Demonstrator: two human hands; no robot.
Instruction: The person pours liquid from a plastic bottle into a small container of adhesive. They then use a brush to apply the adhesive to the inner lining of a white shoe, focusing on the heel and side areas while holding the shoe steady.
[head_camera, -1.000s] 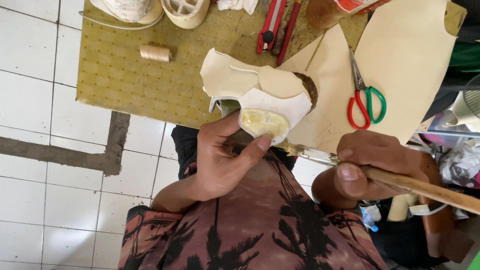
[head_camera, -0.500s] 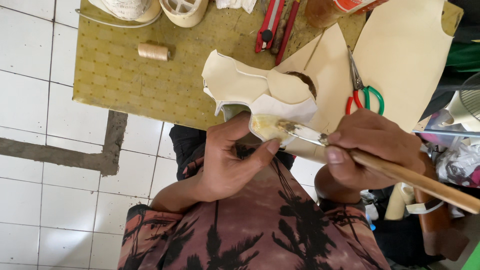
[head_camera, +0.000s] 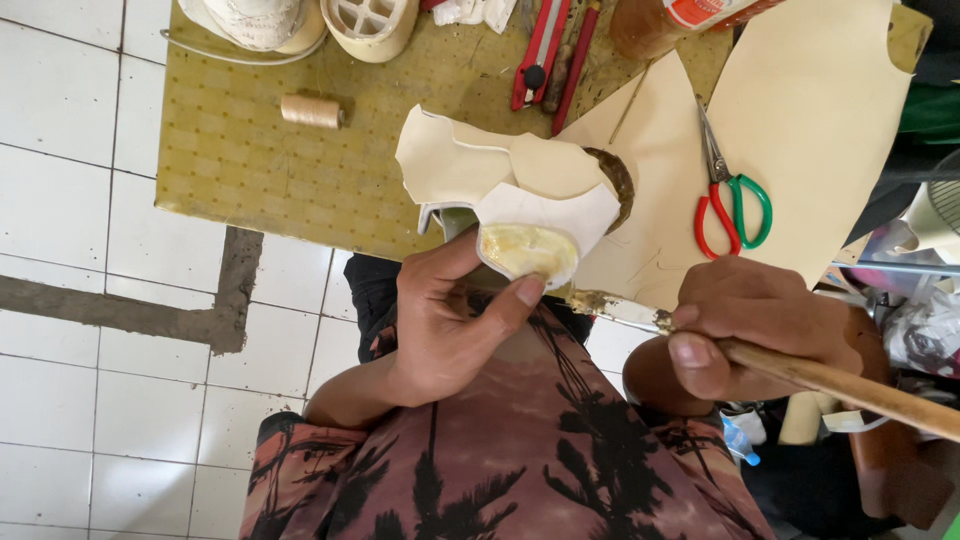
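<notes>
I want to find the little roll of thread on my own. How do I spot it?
Start at the yellow-green table mat. Look toward its left part, below the white round thing at the top edge. The thread spool is a small tan cylinder lying on its side, alone, with nothing touching it.

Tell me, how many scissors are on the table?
1. The scissors, with one red and one green handle loop, lie on the cream sheet at the right of the table, above the right hand. Others could be hidden beyond the picture's edge.
</notes>
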